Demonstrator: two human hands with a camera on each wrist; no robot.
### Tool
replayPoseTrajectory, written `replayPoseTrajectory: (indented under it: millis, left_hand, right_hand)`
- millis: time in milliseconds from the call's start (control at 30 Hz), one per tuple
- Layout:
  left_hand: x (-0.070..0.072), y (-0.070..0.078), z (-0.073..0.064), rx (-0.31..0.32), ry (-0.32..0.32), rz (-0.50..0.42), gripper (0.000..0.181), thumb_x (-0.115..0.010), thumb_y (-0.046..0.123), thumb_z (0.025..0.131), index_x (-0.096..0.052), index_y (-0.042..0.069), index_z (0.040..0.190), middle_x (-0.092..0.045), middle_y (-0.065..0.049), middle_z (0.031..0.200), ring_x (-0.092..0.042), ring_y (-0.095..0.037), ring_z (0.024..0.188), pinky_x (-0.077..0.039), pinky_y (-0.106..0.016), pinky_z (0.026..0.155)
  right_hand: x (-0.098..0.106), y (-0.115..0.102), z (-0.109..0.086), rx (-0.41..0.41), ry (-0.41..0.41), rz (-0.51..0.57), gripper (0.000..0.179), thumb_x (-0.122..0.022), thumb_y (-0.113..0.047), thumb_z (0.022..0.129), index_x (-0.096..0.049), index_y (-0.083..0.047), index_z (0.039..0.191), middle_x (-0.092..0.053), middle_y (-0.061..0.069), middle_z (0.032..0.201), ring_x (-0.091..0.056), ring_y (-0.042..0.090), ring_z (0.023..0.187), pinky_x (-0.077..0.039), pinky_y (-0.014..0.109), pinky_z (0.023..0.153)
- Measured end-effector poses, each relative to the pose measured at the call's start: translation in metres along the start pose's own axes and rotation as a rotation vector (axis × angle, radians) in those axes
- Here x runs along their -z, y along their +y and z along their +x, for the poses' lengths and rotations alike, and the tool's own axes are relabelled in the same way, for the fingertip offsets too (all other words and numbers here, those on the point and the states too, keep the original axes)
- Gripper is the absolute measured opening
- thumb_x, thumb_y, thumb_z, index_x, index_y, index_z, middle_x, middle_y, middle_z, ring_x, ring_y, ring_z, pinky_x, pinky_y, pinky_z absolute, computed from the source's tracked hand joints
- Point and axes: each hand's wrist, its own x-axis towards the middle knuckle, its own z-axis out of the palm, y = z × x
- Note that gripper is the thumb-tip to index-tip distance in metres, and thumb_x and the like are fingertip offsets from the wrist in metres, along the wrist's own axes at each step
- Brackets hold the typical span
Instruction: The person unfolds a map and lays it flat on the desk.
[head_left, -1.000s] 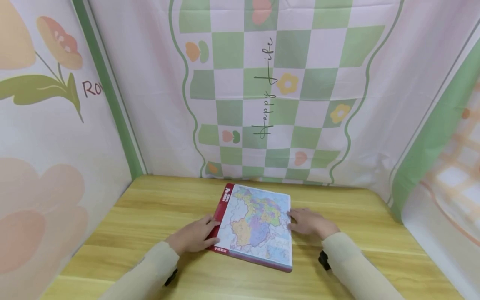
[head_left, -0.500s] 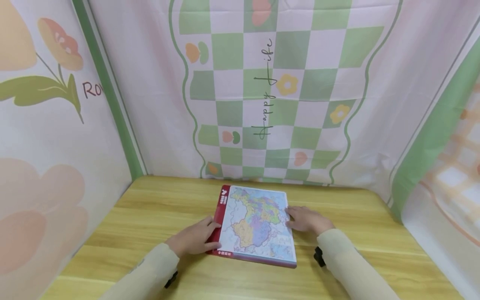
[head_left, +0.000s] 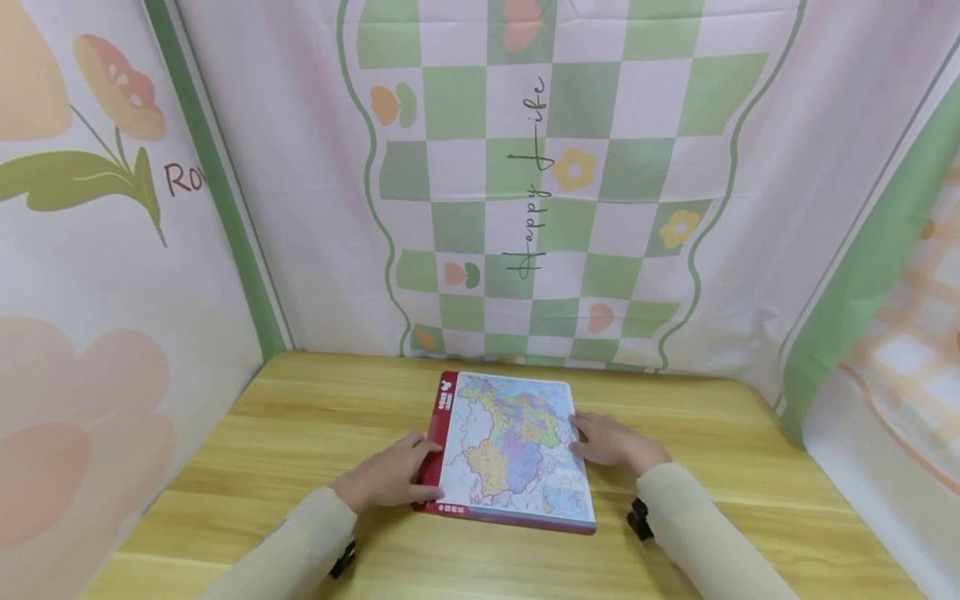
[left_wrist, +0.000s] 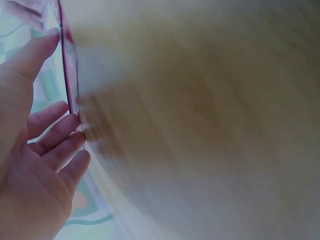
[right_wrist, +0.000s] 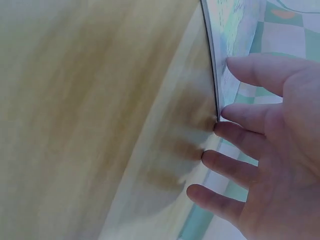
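Observation:
A flat, thin map board (head_left: 517,454) with a coloured map on a pale ground and a red band along its left side lies on the wooden table, slightly turned. My left hand (head_left: 392,473) touches its red left edge, thumb near the front corner. The left wrist view shows that hand (left_wrist: 37,130) with fairly straight fingers, tips right at the board's thin edge (left_wrist: 71,75). On the opposite side, my right hand (head_left: 611,439) touches the right edge with its fingertips. Seen from the right wrist, the fingers (right_wrist: 235,167) are spread and extended along the board's side.
The wooden table (head_left: 300,400) has a rounded far edge, close to a hanging cloth (head_left: 517,225) with green checks. Patterned cloth also hangs at the left (head_left: 97,292) and right (head_left: 892,350). A black band (head_left: 640,518) shows under the right sleeve.
The map board has turned slightly counterclockwise, its far end shifting left and its near end right. My right hand has moved a little to the left; the left hand has barely moved.

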Motion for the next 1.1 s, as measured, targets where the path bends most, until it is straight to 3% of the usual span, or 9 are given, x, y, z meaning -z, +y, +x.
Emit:
replayPoseTrajectory:
  millis: [167, 433, 767, 900, 1100]
  left_hand:
    - [0.001, -0.004, 0.005, 0.056, 0.066, -0.158, 0.075, -0.075, 0.04, 0.09, -0.046, 0.0, 0.145, -0.048, -0.016, 0.139, -0.051, -0.032, 0.126, -0.044, -0.05, 0.106]
    - [0.005, -0.006, 0.016, 0.169, 0.202, -0.466, 0.068, -0.073, 0.017, 0.091, -0.041, -0.008, 0.146, -0.054, -0.025, 0.134, -0.057, -0.04, 0.116, -0.051, -0.056, 0.095]
    - [0.01, -0.002, 0.021, 0.411, 0.212, -0.697, 0.074, -0.074, 0.021, 0.09, -0.038, -0.003, 0.149, -0.053, -0.024, 0.136, -0.062, -0.036, 0.11, -0.057, -0.046, 0.085]
    - [0.012, 0.0, 0.025, 0.47, 0.223, -0.753, 0.072, -0.074, 0.018, 0.09, -0.039, -0.004, 0.149, -0.054, -0.023, 0.135, -0.061, -0.036, 0.112, -0.056, -0.046, 0.089]
    - [0.013, 0.002, 0.029, 0.508, 0.227, -0.827, 0.069, -0.073, 0.014, 0.091, -0.039, -0.006, 0.147, -0.055, -0.024, 0.133, -0.061, -0.036, 0.111, -0.057, -0.043, 0.087]
  right_hand:
    - [-0.001, -0.001, -0.005, 0.03, 0.029, 0.048, 0.057, -0.061, -0.019, 0.099, -0.043, 0.014, 0.142, -0.04, 0.036, 0.145, -0.033, 0.055, 0.136, -0.027, 0.064, 0.112]
    - [0.001, -0.002, -0.015, 0.091, 0.064, 0.185, 0.05, -0.062, -0.015, 0.098, -0.05, 0.017, 0.134, -0.053, 0.035, 0.133, -0.048, 0.052, 0.126, -0.039, 0.063, 0.104]
    - [-0.001, -0.003, -0.03, 0.036, 0.085, 0.331, 0.048, -0.062, -0.02, 0.1, -0.054, 0.012, 0.134, -0.061, 0.03, 0.125, -0.058, 0.046, 0.116, -0.05, 0.059, 0.093]
    - [-0.003, -0.002, -0.031, 0.026, 0.089, 0.36, 0.051, -0.061, -0.02, 0.1, -0.051, 0.015, 0.136, -0.057, 0.033, 0.129, -0.054, 0.049, 0.121, -0.048, 0.06, 0.097]
    - [-0.004, -0.002, -0.031, -0.001, 0.096, 0.387, 0.055, -0.061, -0.023, 0.1, -0.048, 0.015, 0.138, -0.057, 0.032, 0.131, -0.054, 0.046, 0.122, -0.048, 0.057, 0.098]
